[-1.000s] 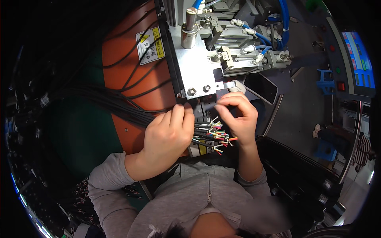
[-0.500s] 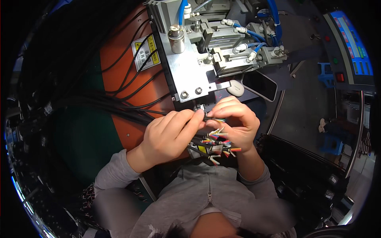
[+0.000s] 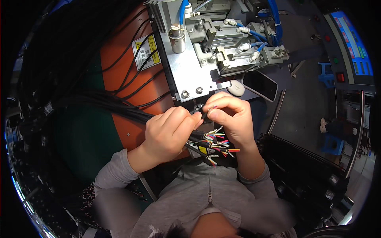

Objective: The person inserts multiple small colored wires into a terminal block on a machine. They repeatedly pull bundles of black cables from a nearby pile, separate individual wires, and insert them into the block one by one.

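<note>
My left hand (image 3: 166,133) is closed around black cables, its thumb and forefinger pinching one cable near its end, just below the machine. Facing it, my right hand (image 3: 237,119) pinches the thin coloured wires (image 3: 213,108) at that cable's tip between thumb and forefinger. Below my fingers, several more black cables (image 3: 194,139) stick out to the right from under my left hand. Their stripped ends fan out into thin white, red, yellow and blue wires (image 3: 217,146). My fingers partly hide the held cable's end.
A metal machine plate (image 3: 186,75) with cylinders and blue air hoses (image 3: 254,33) stands just beyond my hands. A long black cable bundle (image 3: 115,108) crosses the orange surface (image 3: 119,75) at left. A phone (image 3: 260,85) and round white case (image 3: 237,88) lie right; a screen (image 3: 351,43) stands farther right.
My right hand has shifted slightly left and up, its fingers now curled more tightly at the cable's tip. The coloured wires that pointed right there are now mostly covered. My left hand has barely moved.
</note>
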A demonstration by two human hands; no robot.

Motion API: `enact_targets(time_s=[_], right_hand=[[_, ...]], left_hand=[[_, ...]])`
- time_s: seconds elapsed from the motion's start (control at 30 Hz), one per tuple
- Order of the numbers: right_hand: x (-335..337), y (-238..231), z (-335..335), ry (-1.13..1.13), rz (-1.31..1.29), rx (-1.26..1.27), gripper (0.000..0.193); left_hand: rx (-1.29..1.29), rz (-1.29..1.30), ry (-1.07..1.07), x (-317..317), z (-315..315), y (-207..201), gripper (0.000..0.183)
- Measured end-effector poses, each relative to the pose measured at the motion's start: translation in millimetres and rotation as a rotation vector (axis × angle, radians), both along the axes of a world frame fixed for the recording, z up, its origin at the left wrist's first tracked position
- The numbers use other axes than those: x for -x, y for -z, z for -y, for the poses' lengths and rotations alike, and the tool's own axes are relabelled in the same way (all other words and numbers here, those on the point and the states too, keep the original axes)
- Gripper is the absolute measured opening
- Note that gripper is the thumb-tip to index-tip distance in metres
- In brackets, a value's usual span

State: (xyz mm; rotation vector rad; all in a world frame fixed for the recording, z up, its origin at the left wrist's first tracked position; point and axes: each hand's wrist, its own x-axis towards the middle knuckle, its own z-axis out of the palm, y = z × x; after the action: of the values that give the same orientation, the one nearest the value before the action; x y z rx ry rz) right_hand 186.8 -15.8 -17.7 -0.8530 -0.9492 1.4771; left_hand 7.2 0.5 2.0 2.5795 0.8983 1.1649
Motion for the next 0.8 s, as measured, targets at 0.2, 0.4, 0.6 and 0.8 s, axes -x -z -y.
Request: enact_targets(time_s=[0.2, 0.4, 0.6, 0.8], right_hand=[[9, 4, 1, 0.360, 0.624, -0.431, 0.015], [1, -7, 4, 0.251, 0.887, -0.471, 0.014], [-25, 3, 6, -0.114, 0.176, 0.061, 0.009], [-14, 9, 2, 0.139, 0.815, -0.337, 0.008]], left_hand=[[0.035, -0.064, -0.050, 0, 4, 1, 0.014], [0.014, -0.176, -0.035, 3, 6, 0, 0.020], [-0.006, -0.143, 0.017, 4, 2, 0, 0.037], [-0.094, -0.345, -0.014, 1, 14, 4, 0.043]])
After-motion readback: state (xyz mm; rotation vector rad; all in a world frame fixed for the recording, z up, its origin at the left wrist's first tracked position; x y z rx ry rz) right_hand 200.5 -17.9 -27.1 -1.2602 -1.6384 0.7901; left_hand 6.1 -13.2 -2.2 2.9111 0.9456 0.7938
